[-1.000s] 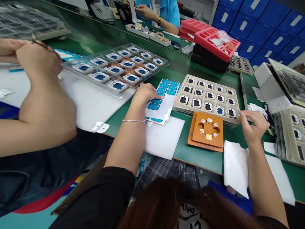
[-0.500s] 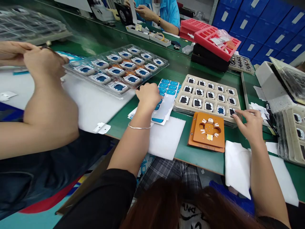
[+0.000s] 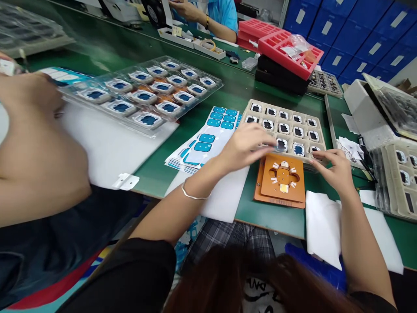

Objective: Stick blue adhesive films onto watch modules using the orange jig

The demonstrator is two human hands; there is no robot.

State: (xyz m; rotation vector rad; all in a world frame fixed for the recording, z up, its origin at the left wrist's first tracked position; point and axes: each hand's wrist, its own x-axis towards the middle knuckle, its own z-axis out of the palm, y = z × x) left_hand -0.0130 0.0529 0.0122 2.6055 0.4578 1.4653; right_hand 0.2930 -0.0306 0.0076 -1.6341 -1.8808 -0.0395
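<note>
My left hand (image 3: 249, 145) reaches over the front left of a beige tray (image 3: 322, 130). Its thumb and fingers are nearly together, with a small see-through, bluish piece at the tips, too blurred to name. The tray holds rows of white-framed parts (image 3: 283, 128) with dark middles; one front part (image 3: 299, 149) looks blue. At the tray's front right corner my right hand (image 3: 335, 169) grips the edge, thumb low and index finger on top. Just in front lies an orange fixture (image 3: 282, 178). Left of the tray, sheets of blue stickers (image 3: 205, 143) are fanned out.
A clear tray (image 3: 156, 93) of blue-centred parts lies to the left, beside a co-worker's arm (image 3: 39, 143). Red boxes (image 3: 289, 48) stand at the back, stacked trays (image 3: 397, 174) at the right. White cloth (image 3: 322, 226) hangs over the front edge.
My left hand has moved right from the sticker sheets to the beige tray, uncovering the stickers. My right hand stays at the tray's corner. The co-worker's hands have shifted left in view.
</note>
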